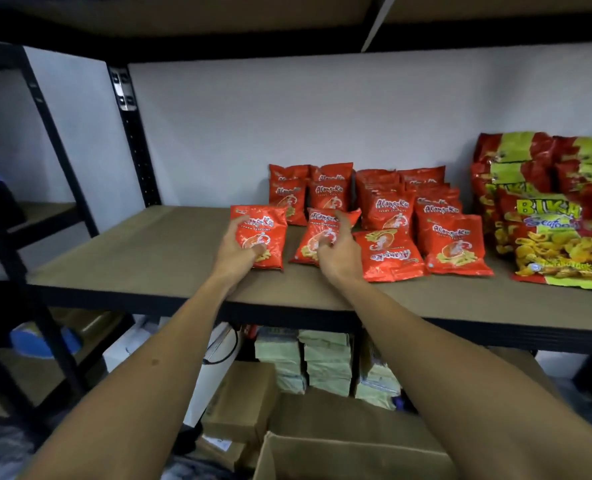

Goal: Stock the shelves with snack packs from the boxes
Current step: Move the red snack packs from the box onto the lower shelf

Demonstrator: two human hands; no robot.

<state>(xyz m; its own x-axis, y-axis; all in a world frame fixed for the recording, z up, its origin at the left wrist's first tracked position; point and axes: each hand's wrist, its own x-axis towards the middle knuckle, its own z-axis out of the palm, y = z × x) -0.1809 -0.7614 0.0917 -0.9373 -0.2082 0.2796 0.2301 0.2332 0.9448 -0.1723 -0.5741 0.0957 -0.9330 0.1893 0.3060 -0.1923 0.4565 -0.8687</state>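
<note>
- Right now both hands reach over the brown shelf (156, 251) in the middle of the frame, each at its own red snack pack.
- Left hand (237, 252) grips the left pack (261, 237): its fingers curl up behind the pack's left edge and the thumb presses on the front near the bottom. This pack stands upright, apart from the rows.
- Right hand (339, 252) is at the centre pack (317, 237), which leans back and tilts to the right; thumb and fingers curl onto its front, pinching it.
- Just right of that hand, another red pack (389, 254) lies flat with its print upside down.
- Behind and to the right, rows of matching red packs (388, 209) stand against the white wall.
- At the right edge of the frame lie larger red-and-yellow bags (551, 233), stacked.
- Below the shelf, at the bottom centre, an open cardboard box (280, 455) shows, with closed cartons (242, 400) and stacked pale green packs (325, 362) behind it.
</note>
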